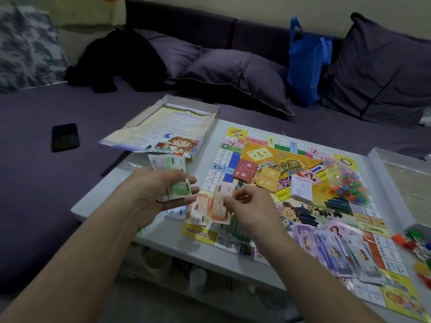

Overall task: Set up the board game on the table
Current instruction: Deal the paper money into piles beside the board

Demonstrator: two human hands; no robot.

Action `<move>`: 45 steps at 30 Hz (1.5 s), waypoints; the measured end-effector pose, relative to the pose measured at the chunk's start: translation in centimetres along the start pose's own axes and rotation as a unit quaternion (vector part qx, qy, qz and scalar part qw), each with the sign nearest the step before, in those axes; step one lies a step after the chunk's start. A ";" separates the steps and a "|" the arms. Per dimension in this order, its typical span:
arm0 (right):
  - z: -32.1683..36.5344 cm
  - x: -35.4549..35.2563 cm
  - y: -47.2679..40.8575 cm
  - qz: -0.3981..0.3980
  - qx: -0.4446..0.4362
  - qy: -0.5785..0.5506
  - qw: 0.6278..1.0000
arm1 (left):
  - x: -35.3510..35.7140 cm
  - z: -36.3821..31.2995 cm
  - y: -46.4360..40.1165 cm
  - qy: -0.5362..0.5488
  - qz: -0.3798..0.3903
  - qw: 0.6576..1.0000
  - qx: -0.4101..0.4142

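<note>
Two orange notes [213, 203] pinched in right hand [250, 207], low over near-left corner of board [300, 183], fingers curled onto their edge. Stack of notes [173, 180], green on top, clamped in left hand [161, 194], thumb across it, just left of board. Board open flat on table [210, 252]. Red cards [245, 171], orange cards [268, 179] and white cards [301, 188] piled at centre; bag of pieces [347, 183] beside them; purple notes [331, 250] fanned along near edge. Box [193, 108] with rule sheet at table's far-left corner; lid [391, 183] and loose tokens [417, 243] at right. Phone [65, 137] on sofa behind.

Likely mid-sort of money by colour. Next, probably: lay orange pair in own pile clear of purple, then peel top note from stack. Needs light pinch to lift one note only.
</note>
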State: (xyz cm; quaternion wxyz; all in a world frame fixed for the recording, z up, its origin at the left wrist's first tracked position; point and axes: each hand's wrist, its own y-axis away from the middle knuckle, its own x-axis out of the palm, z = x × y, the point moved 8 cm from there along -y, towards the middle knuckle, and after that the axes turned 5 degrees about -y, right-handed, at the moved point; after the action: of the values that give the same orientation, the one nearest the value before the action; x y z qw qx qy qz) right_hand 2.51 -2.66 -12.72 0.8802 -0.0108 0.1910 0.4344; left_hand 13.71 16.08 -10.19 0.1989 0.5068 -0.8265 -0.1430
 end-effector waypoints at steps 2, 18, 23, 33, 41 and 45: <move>0.1 1.7 -0.5 0.013 0.004 0.013 1.000 | 0.1 -0.1 -0.1 0.017 0.006 1.000 -0.002; 1.4 1.6 0.3 0.006 -0.065 0.089 0.994 | 3.5 0.3 1.3 -0.002 0.079 0.997 0.019; 2.2 -1.8 1.8 0.088 0.002 -0.198 0.976 | 5.7 1.7 2.0 -0.033 0.122 0.992 0.021; 1.3 -7.0 2.2 0.012 -0.065 -0.139 0.988 | 9.6 2.6 3.1 -0.018 0.179 0.983 0.022; 0.6 -8.6 2.8 0.001 -0.081 -0.117 0.990 | 11.4 4.2 2.5 -0.063 0.134 0.988 0.048; 0.8 -9.3 3.0 0.004 -0.074 -0.100 0.992 | 12.5 4.6 2.7 -0.049 0.155 0.986 0.040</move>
State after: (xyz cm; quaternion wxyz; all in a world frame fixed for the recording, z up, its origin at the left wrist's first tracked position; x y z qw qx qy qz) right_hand -4.67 -7.70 -8.28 0.8900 -0.0318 0.0698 0.4495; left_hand 4.37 6.27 -10.81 0.1580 0.3729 -0.9086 -0.1020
